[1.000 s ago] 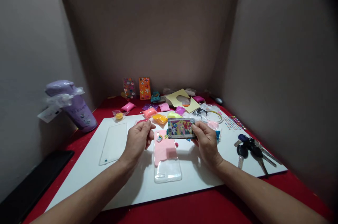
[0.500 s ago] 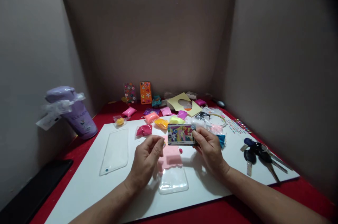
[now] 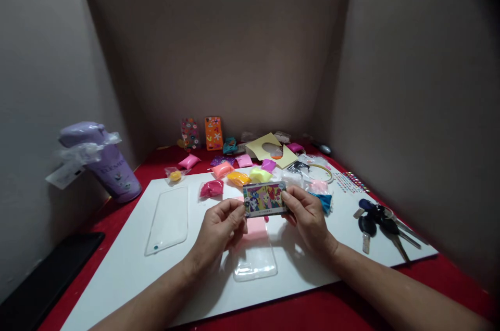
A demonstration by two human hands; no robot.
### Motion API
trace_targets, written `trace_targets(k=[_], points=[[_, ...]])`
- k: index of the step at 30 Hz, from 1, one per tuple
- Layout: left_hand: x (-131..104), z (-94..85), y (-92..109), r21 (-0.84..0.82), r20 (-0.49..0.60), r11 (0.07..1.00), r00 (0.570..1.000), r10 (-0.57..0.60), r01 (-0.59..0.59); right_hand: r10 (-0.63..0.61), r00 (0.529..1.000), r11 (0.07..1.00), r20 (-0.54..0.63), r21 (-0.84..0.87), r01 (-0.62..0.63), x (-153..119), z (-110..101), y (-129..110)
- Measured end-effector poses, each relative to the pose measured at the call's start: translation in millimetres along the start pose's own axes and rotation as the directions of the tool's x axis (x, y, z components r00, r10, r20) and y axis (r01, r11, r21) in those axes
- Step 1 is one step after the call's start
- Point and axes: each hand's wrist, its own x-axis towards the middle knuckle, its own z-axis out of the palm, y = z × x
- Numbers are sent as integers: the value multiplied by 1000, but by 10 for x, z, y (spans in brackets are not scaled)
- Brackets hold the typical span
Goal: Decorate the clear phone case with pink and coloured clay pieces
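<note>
A colourful cartoon picture card (image 3: 265, 199) is held up level between my hands, over the middle of the white board (image 3: 128, 279). My right hand (image 3: 308, 216) pinches its right end with the thumb in front. My left hand (image 3: 221, 224) has thumb and fingers closed at the card's lower left corner. Beneath the card lies a clear phone case (image 3: 255, 263) with a pink layer (image 3: 255, 229) on its upper part, partly hidden by the card and my left hand. A small red piece (image 3: 266, 219) shows just below the card.
Another clear case (image 3: 167, 221) lies to the left. Coloured clay packets (image 3: 238, 179) spread behind my hands. Keys (image 3: 380, 221) and gem stickers (image 3: 349, 182) are at the right. A purple wrapped tumbler (image 3: 113, 169) stands left. Decorated cases (image 3: 214, 133) lean at the back.
My left hand has moved up to the card's left end and closed on it. The card has shifted slightly left and tilted a little. The whole view has shifted slightly.
</note>
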Motion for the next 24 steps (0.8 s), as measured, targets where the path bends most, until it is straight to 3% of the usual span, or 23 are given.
trace_targets(k=[10,24], points=[[-1,-23,32,-24,42,999,998,-46,47,57,996,997,62,56,-61,-19,37,-94],[-10,-9,61,-61,-2,995,997,-74,74,108,987,991,120,70,-117,-10,4,-52]])
